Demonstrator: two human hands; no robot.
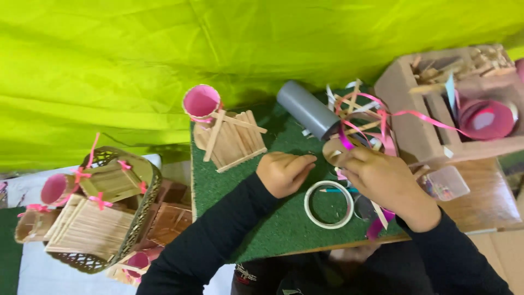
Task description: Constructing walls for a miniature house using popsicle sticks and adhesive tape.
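My left hand (284, 172) rests on the green mat (245, 218) with its fingers curled toward a tan loop of strip (334, 149); whether it pinches the loop is unclear. My right hand (382, 177) grips the same tan loop from the right, with a magenta ribbon (345, 139) crossing it. A white tape ring (329, 205) lies flat on the mat just below both hands. A grey tube (307, 109) lies behind the hands. A small stick house with a pink cup (229, 136) stands on the mat to the left.
A cardboard box (409, 120) with sticks and a pink roll (486, 120) sits at the right, beside a small clear tub (447, 183). Loose sticks and ribbon (360, 109) pile behind my hands. A woven basket (136, 218) of stick crafts stands at the left. Green cloth (164, 54) hangs behind.
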